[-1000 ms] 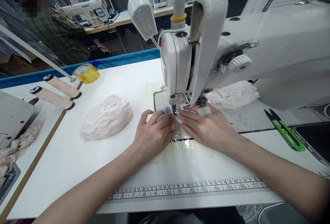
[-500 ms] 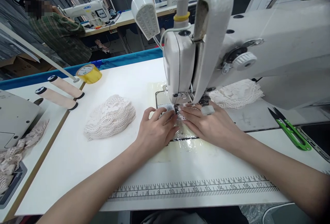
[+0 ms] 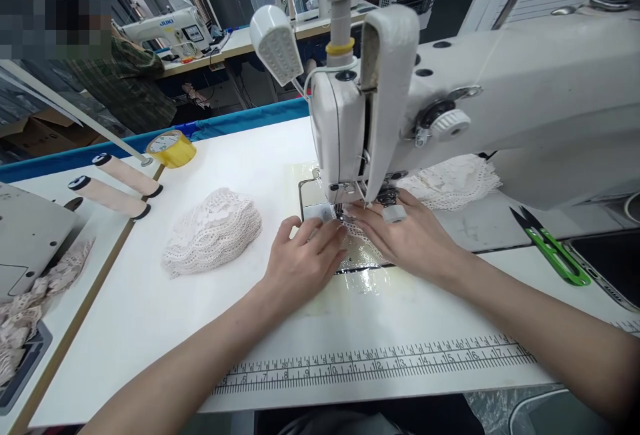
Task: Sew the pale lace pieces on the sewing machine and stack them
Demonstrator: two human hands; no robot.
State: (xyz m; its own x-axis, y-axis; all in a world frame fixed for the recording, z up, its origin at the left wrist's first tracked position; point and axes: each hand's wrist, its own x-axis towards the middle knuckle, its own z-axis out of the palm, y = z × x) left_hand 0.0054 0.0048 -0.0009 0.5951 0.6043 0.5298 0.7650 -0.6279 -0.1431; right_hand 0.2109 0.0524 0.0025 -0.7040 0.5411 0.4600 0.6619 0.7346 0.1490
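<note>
A strip of pale lace (image 3: 369, 241) lies on the metal plate of a white sewing machine (image 3: 336, 128), by the presser foot (image 3: 339, 211). My left hand (image 3: 306, 255) is left of the foot, fingers bent and tips closed down on the lace's edge. From the right, my right hand (image 3: 410, 240) bears on the same strip, its fingers together and partly behind the machine's needle area. Both hands hide much of the lace. More lace (image 3: 455, 181) lies behind the right hand, beneath the machine arm. A lace pile (image 3: 214, 231) rests to the left.
Green-handled thread snips (image 3: 555, 251) lie at right beside a dark phone-like object (image 3: 607, 265). Yellow tape (image 3: 171, 149) and two thread cones (image 3: 110, 197) are at left. A ruler scale (image 3: 375, 365) runs along the front edge. A person in a plaid shirt (image 3: 135, 81) sits beyond.
The view has shifted slightly, so the machine appears lower and further left. More of the lace strip shows between my hands, which stay at the presser foot.
</note>
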